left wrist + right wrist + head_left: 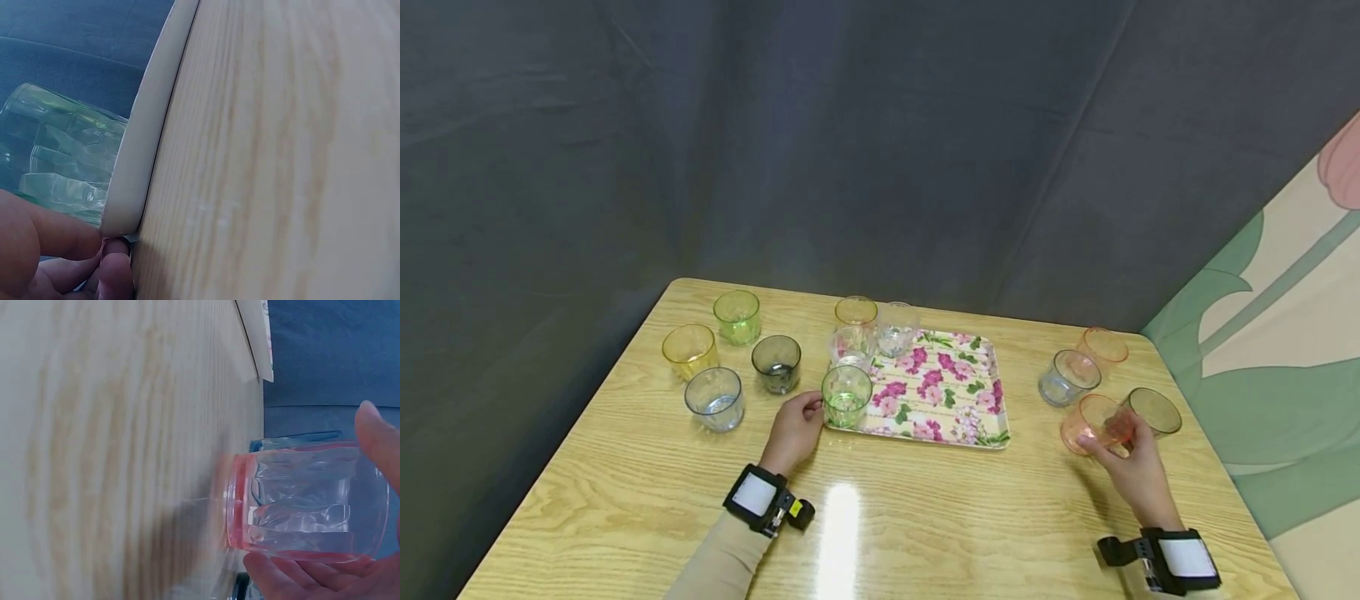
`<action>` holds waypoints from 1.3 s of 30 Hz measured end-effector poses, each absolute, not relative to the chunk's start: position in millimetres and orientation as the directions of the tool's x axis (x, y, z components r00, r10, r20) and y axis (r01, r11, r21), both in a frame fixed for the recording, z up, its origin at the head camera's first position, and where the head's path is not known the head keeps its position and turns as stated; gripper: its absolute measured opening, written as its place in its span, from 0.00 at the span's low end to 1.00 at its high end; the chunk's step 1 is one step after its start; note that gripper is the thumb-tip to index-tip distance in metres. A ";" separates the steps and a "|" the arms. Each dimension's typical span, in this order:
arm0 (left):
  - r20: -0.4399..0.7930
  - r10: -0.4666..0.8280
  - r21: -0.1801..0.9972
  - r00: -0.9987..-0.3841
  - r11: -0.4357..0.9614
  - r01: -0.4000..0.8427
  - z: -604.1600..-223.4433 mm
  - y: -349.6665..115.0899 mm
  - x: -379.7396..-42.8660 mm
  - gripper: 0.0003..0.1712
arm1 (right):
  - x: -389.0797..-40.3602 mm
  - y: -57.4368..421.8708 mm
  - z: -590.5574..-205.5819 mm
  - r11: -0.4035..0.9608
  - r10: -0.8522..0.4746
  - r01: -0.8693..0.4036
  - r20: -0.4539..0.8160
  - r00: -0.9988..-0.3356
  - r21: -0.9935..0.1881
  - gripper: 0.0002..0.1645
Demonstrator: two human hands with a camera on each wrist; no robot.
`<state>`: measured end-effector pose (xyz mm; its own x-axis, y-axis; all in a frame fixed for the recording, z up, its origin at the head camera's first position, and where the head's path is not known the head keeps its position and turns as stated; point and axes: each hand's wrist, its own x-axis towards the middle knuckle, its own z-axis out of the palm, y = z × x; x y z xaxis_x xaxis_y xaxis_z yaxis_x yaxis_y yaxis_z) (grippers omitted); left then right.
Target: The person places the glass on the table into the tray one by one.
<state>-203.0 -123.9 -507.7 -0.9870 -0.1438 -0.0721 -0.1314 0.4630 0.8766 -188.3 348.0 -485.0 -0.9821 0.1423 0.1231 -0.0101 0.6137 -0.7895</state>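
Note:
My left hand [797, 429] is at the front left corner of a floral tray [947, 392], pinching its rim between the fingers, as the left wrist view shows. Just above those fingers a light green glass [846, 400] stands on the tray. On the tray's left part are also two clear glasses [897, 333] and a yellow glass [856, 312]. At the right my right hand [1138, 471] grips a pink glass [300, 503], thumb on one side and fingers on the other. A bluish glass [1070, 379] and a brownish glass [1157, 412] stand close beside it.
Behind the bluish glass stands an orange-pink glass [1102, 346]. Left of the tray are a green glass [737, 318], an amber glass [690, 350], a grey glass [777, 367] and a pale blue glass [717, 400]. A dark curtain [880, 150] hangs behind the wooden table [940, 517].

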 end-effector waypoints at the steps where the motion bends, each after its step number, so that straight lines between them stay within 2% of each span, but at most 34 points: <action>1: -0.075 -0.145 0.877 -0.987 0.462 -0.135 -507.5 -123.7 -202.7 0.18 | -188.1 348.3 -485.4 0.616 0.146 0.003 0.111 -0.983 -0.788 0.39; 4: -0.082 -0.150 0.877 -0.985 0.459 -0.143 -507.3 -123.1 -202.3 0.18 | -186.9 348.7 -484.7 0.629 0.158 0.056 0.056 -0.986 -0.776 0.50; 5: -0.082 -0.150 0.878 -0.985 0.458 -0.142 -507.1 -123.0 -202.3 0.18 | -186.8 349.0 -484.5 0.631 0.160 0.068 0.044 -0.986 -0.773 0.51; 20: -0.077 -0.155 0.879 -0.985 0.455 -0.140 -505.6 -120.9 -203.0 0.17 | -184.8 346.5 -481.4 0.626 0.203 0.139 -0.012 -0.979 -0.768 0.52; 32: -0.106 -0.155 0.874 -0.982 0.457 -0.166 -504.0 -123.5 -202.0 0.19 | -181.6 337.0 -466.0 0.631 0.138 0.037 0.065 -0.988 -0.775 0.51; 39: -0.075 -0.142 0.886 -0.987 0.445 -0.131 -504.9 -124.0 -201.3 0.19 | -182.9 323.3 -451.9 0.623 0.070 -0.035 0.100 -0.993 -0.782 0.50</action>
